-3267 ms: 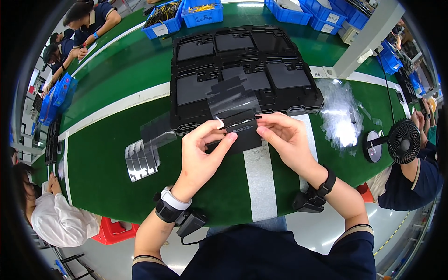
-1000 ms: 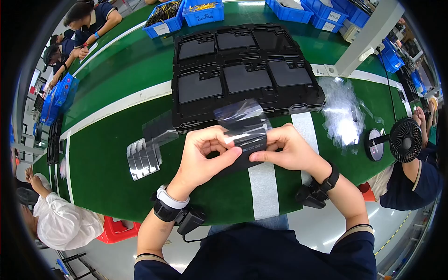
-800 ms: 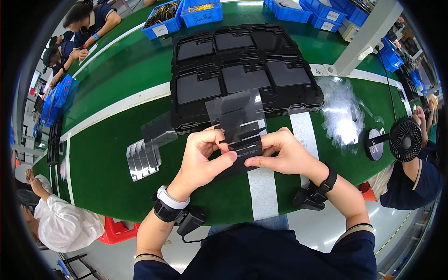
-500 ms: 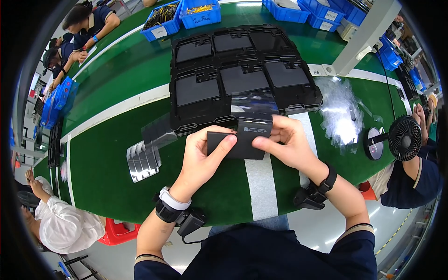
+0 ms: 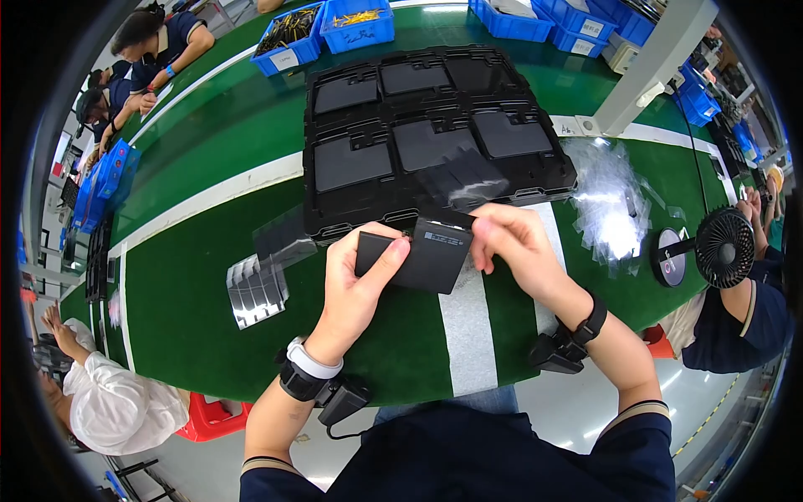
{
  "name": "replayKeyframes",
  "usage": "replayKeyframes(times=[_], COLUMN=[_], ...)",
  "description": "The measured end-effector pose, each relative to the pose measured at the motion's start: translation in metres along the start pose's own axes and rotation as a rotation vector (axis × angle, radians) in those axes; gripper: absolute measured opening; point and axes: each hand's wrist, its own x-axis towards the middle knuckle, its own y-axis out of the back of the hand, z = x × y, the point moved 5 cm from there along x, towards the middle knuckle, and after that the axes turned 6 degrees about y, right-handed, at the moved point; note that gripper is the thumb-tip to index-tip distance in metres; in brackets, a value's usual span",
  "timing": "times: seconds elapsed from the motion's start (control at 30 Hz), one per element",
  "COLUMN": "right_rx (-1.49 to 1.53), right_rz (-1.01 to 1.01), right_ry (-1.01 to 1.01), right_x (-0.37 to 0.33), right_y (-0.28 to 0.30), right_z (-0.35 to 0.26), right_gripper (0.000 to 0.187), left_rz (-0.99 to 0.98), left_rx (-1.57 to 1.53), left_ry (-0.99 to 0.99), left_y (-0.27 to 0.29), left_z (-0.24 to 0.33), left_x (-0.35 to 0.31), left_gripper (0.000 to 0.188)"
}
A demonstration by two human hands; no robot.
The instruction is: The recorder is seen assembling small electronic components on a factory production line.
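Note:
A flat black L-shaped pack that looks like a battery (image 5: 431, 255), with small pale print near its top edge, is tilted in front of me. My left hand (image 5: 358, 266) grips its left arm, thumb on the face and fingers behind. At the upper right corner, my right hand (image 5: 512, 244) has thumb and forefinger pinched together; what is between them is too small to make out. Just beyond the pack, a dark see-through film strip (image 5: 462, 177) lies across the front of a black tray (image 5: 335, 201). I cannot tell whether the film joins the pack.
The tray's pockets hold several dark grey L-shaped pieces. Film strips (image 5: 255, 289) lie left, and a heap of clear film (image 5: 615, 209) lies right, beside a small black fan (image 5: 726, 248). Blue bins (image 5: 360, 32) and a metal post (image 5: 657, 67) stand farther back. Other people sit around.
My right hand has shifted from the pack's face to its upper right corner. The pack has tilted clockwise and moved slightly left. The film strip over the tray has turned askew.

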Motion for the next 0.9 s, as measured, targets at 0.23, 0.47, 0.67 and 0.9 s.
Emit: replayKeyframes(times=[0.23,0.47,0.67,0.9], right_rx=[0.020,0.043,-0.269,-0.420], right_rz=[-0.045,0.054,-0.094,-0.156], right_ry=[0.035,0.040,0.291,0.402], right_x=[-0.004,-0.003,-0.005,-0.005], right_y=[-0.002,-0.005,-0.003,-0.018], right_z=[0.004,-0.002,-0.009,-0.024], right_gripper=[0.014,0.012,0.031,0.033], left_rz=[-0.075,-0.043,-0.073,-0.090], left_rx=[0.026,-0.018,0.031,0.012], left_ry=[-0.003,-0.008,-0.015,-0.047], left_y=[-0.001,-0.001,-0.002,-0.003], left_z=[0.001,0.002,0.002,0.004], left_x=[-0.003,-0.002,-0.003,-0.005], left_gripper=[0.013,0.014,0.013,0.012])
